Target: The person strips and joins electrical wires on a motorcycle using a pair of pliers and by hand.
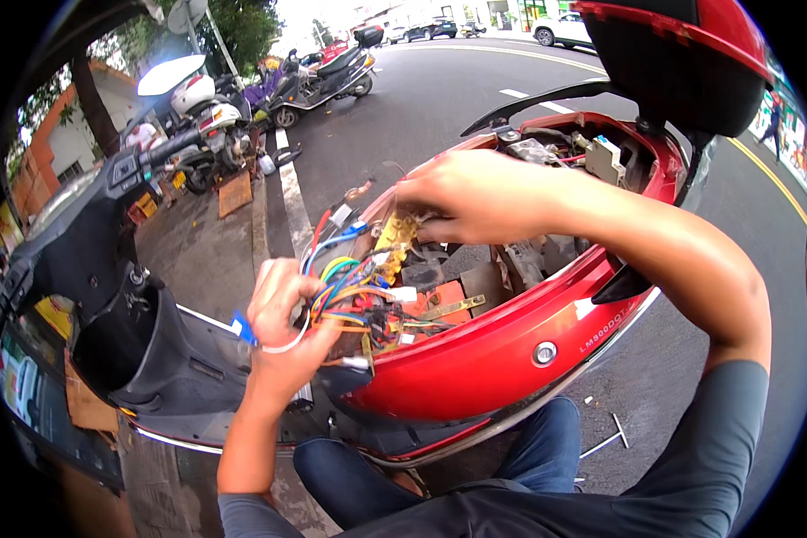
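Observation:
A red electric scooter (502,368) stands in front of me with its seat area uncovered and its inner bay exposed. My left hand (282,309) is closed around a bundle of coloured wires (336,287) at the front of the bay. A white wire loops over its fingers, and a blue connector (242,328) sticks out beside it. My right hand (453,199) reaches over the bay, fingers bent beside a yellow, uneven strip-like piece (394,247). Its fingertips are partly hidden, so what they pinch does not show. Below the wires lies an orange-red block (448,300) with a brass-coloured strip across it.
The handlebar and black front panel (166,350) are at left. A red-and-black top box (681,63) rises at the back right. On the ground near my knee lies a metal T-shaped tool (614,437). Parked scooters (318,85) stand beyond, beside the road.

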The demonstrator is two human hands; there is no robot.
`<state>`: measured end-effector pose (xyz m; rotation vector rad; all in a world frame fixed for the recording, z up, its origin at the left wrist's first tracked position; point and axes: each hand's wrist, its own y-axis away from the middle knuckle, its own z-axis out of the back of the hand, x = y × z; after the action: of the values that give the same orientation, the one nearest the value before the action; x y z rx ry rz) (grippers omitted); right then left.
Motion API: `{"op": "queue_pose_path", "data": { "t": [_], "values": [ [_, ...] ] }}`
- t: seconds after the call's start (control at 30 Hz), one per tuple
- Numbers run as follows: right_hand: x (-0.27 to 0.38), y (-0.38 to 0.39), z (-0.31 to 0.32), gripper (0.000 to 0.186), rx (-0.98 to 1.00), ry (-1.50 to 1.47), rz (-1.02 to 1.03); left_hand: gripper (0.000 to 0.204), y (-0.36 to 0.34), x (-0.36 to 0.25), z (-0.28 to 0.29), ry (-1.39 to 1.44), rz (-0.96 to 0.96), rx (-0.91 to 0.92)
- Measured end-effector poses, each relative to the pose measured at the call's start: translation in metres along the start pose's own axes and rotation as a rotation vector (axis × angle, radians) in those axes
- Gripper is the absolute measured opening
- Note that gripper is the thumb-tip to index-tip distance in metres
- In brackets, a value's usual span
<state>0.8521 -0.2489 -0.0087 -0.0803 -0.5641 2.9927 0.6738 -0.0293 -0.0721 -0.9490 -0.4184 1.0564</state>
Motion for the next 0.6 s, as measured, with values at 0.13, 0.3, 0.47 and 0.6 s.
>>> {"op": "queue_pose_path", "data": {
  "t": [0.13, 0.3, 0.47, 0.6],
  "values": [
    [-0.013, -0.016, -0.032, 0.047, -0.143, 0.002, 0.208, 0.029, -0.005, -0.04, 0.014, -0.212, -0.066, 0.032],
    [-0.001, -0.007, -0.003, 0.041, -0.003, -0.495, 0.062, 0.034, -0.007, -0.083, 0.026, -0.351, -0.222, 0.12],
    [0.003, -0.001, -0.007, 0.04, -0.083, -0.604, 0.072, 0.029, -0.024, -0.118, 0.034, -0.475, -0.098, 0.389],
    [0.007, 0.004, -0.005, 0.03, 0.05, -0.346, -0.085, 0.032, -0.018, -0.114, 0.042, -0.363, 0.129, 0.5]
  ]
}}
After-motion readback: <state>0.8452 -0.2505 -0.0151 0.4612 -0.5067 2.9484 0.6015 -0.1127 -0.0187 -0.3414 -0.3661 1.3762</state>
